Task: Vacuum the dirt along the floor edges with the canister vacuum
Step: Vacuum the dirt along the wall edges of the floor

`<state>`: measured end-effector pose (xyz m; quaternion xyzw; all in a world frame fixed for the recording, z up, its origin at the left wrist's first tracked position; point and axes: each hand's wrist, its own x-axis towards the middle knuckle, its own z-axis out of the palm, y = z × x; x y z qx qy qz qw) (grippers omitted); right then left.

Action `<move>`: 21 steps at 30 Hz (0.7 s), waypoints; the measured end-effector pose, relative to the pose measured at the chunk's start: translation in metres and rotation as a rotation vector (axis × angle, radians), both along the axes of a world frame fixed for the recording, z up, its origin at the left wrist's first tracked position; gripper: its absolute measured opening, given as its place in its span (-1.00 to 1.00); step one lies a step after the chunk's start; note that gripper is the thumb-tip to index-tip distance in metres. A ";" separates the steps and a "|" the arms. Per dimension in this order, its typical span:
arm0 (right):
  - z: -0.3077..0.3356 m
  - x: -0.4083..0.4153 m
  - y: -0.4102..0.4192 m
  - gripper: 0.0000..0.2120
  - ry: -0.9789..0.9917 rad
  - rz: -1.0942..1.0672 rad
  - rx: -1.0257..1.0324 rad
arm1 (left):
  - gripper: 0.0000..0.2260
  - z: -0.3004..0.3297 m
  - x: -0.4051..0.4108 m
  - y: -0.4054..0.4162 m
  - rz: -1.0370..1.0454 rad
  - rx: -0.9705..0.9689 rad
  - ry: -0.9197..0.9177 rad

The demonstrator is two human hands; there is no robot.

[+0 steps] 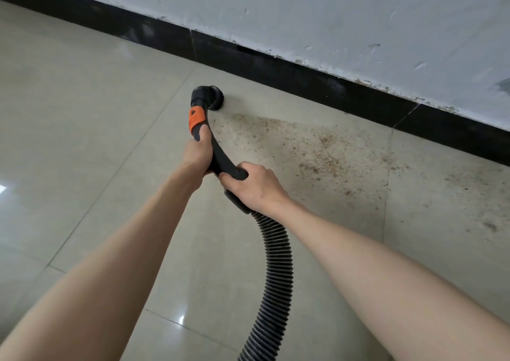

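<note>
I hold a black curved vacuum handle [220, 156] with an orange slider [196, 117] in both hands. My left hand [197, 153] grips it just below the orange part. My right hand [252, 188] grips the lower end, where the ribbed black hose [276, 264] begins. A round black brush nozzle [214, 98] at the tip touches the tiled floor a little short of the black baseboard [303, 77]. Brown dirt [317, 150] is scattered over the tiles to the right of the nozzle, along the baseboard. The canister is out of view.
Glossy beige floor tiles [82, 112] spread to the left and toward me. A scuffed pale grey wall [331, 15] rises above the baseboard. The hose runs down out of the frame's bottom edge.
</note>
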<state>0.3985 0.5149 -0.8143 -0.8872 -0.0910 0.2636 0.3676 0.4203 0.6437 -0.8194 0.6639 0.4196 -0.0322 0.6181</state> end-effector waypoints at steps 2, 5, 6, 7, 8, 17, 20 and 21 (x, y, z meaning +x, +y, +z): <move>0.002 -0.002 0.004 -0.65 0.010 0.022 0.000 | -0.67 0.002 -0.006 0.006 0.010 -0.007 0.010; 0.009 -0.005 0.009 -0.65 0.032 0.083 -0.014 | -0.61 0.004 -0.016 0.013 0.056 -0.025 0.037; 0.011 -0.006 0.010 -0.65 0.039 0.100 -0.024 | -0.58 0.006 -0.019 0.015 0.072 -0.038 0.043; 0.014 -0.008 0.011 -0.65 0.046 0.109 -0.028 | -0.56 0.006 -0.022 0.017 0.083 -0.049 0.049; 0.017 -0.011 0.012 -0.64 0.056 0.112 -0.028 | -0.55 0.008 -0.024 0.018 0.086 -0.055 0.055; 0.026 -0.035 0.006 -0.64 0.120 0.047 0.019 | -0.63 0.022 -0.037 0.011 -0.003 0.012 0.169; 0.028 -0.035 0.005 -0.67 0.113 0.033 0.034 | -0.63 0.024 -0.034 0.008 -0.016 -0.006 0.140; 0.029 -0.034 0.003 -0.67 0.113 0.030 0.035 | -0.63 0.025 -0.033 0.006 -0.012 -0.017 0.137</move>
